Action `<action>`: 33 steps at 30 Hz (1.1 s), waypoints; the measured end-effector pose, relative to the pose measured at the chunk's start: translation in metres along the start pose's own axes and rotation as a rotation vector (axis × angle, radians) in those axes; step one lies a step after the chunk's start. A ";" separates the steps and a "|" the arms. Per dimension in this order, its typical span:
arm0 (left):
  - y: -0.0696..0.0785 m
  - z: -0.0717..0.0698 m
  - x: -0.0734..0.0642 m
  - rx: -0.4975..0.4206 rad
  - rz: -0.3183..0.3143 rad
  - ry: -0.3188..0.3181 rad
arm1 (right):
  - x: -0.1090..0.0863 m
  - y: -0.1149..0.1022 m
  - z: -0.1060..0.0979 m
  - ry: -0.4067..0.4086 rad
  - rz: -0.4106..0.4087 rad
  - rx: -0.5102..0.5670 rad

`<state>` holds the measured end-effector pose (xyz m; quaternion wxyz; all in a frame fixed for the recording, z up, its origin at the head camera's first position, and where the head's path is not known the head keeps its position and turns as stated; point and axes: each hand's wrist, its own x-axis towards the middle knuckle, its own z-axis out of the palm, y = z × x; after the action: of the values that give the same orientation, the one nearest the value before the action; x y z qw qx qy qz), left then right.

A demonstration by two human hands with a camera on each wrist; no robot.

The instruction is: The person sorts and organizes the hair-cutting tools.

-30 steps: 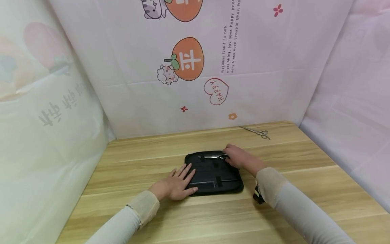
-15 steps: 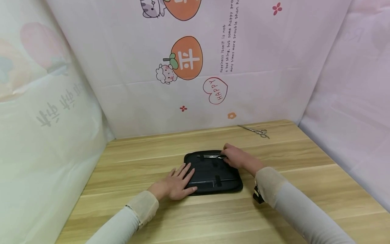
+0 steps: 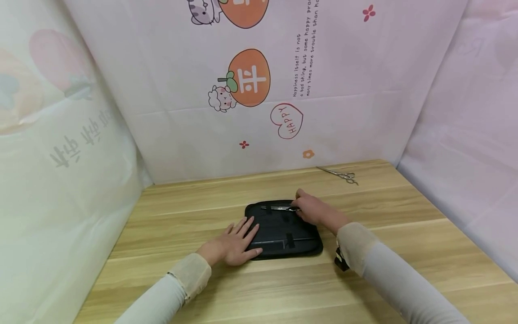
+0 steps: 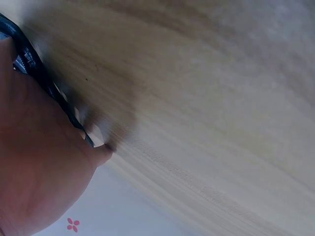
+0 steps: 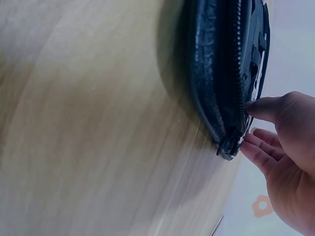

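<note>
A black zippered case [image 3: 269, 229] lies on the wooden table, its inner face with dark elastic loops upward. Along its far edge lies a pair of silver scissors [image 3: 279, 208], the blades passing under a loop and pointing left. My right hand [image 3: 314, 209] pinches the scissors by the handle end at the case's far right corner; the fingers partly hide the handles. My left hand [image 3: 234, 245] rests with spread, straight fingers on the case's left edge. In the right wrist view the thumb and fingers of the right hand [image 5: 290, 147] meet beside the case's zipper [image 5: 237, 73].
A second pair of silver scissors [image 3: 341, 174] lies at the back right of the table, close to the rear wall. White printed sheets [image 3: 182, 135] form walls at the back and both sides. Wood tabletop [image 3: 178, 216] surrounds the case.
My right hand has shifted slightly left, and the scissors have slid a little further left under the loop with it. The left hand and the case have stayed in place.
</note>
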<state>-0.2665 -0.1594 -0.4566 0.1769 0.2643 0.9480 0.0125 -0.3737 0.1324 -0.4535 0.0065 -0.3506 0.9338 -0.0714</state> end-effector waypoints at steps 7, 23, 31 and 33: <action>0.000 0.000 0.000 -0.002 0.003 0.006 | 0.000 0.000 0.000 0.011 -0.004 0.021; -0.001 0.001 0.001 0.013 0.001 0.001 | 0.001 0.000 -0.002 0.000 -0.013 0.041; -0.001 0.002 0.002 0.010 -0.004 -0.002 | 0.004 -0.004 -0.003 -0.002 -0.026 0.051; 0.000 0.001 0.001 0.011 -0.007 -0.008 | 0.005 -0.004 -0.003 -0.005 -0.036 0.051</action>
<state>-0.2672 -0.1591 -0.4579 0.1792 0.2618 0.9483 0.0057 -0.3746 0.1263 -0.4500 0.0165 -0.3673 0.9252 -0.0943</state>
